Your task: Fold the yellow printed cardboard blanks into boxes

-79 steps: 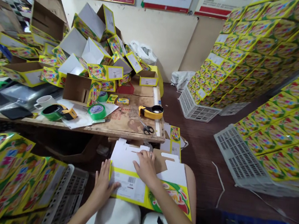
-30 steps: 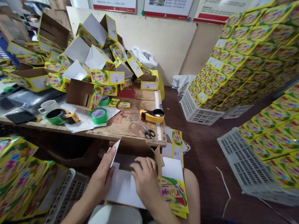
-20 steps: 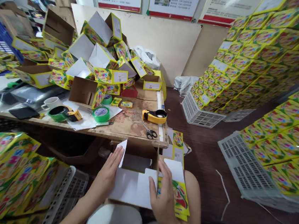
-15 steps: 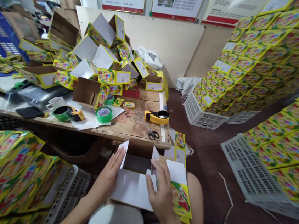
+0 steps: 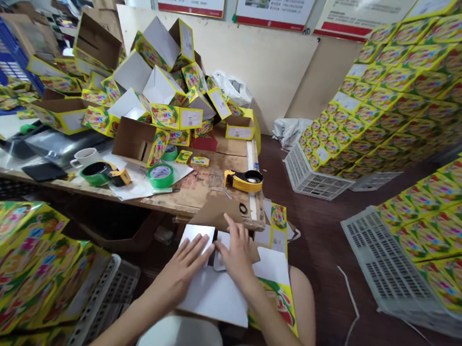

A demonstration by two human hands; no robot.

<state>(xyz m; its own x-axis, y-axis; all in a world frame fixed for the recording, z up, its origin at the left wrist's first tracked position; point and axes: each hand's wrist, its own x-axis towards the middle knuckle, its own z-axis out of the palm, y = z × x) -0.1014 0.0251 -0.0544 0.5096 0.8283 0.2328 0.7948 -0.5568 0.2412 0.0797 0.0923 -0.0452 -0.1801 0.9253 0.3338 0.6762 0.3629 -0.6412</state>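
Observation:
A cardboard box (image 5: 215,301) with a white inside is in front of me at the table's edge, its near panel folded down toward me. My left hand (image 5: 182,269) lies with outstretched fingers on the left white flap (image 5: 199,231), which is folded inward. Over the right white flap (image 5: 220,261) is my right hand (image 5: 239,253), thumb and fingers apart, the index finger reaching to the far brown flap (image 5: 209,210). A dark gap shows between the two side flaps. That brown flap hides most of the scissors (image 5: 242,209).
On the wooden table (image 5: 196,191) are a yellow tape dispenser (image 5: 243,180), green tape (image 5: 160,175), a mug (image 5: 86,158) and piled open boxes (image 5: 134,149). Flattened printed cartons (image 5: 277,263) lie at my right leg. Crates of filled boxes (image 5: 11,260) stand left and right (image 5: 456,230).
Both hands have moved inward, folding the upright side flaps down over the opening. The far brown flap now stands up in view and covers part of the scissors.

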